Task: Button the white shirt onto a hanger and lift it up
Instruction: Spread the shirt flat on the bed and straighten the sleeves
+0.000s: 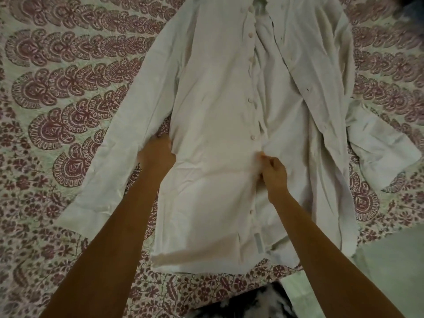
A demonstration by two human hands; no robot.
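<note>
While the white shirt [218,138] lay face-up on the printed bedspread [57,92], collar toward the top of frame and hem nearest me, I judged it light, thin and floppy w/ creases all over, so it would sag and slide wherever it wasn't held. Left hand [157,154] was closed on the side seam near the left sleeve [110,161], fingers curled tight on cloth. Right hand [273,172] pinched the placket mid-front, fingertips pressed together on fabric just below a button [253,137]; whether a button sat between them I couldn't tell. Best hold, I reckoned: placket edges for buttoning, shoulders for the lift. No hanger visible; collar area cut off at top. Right sleeve [378,148] lay bunched beside the body, nothing else crowding it.
</note>
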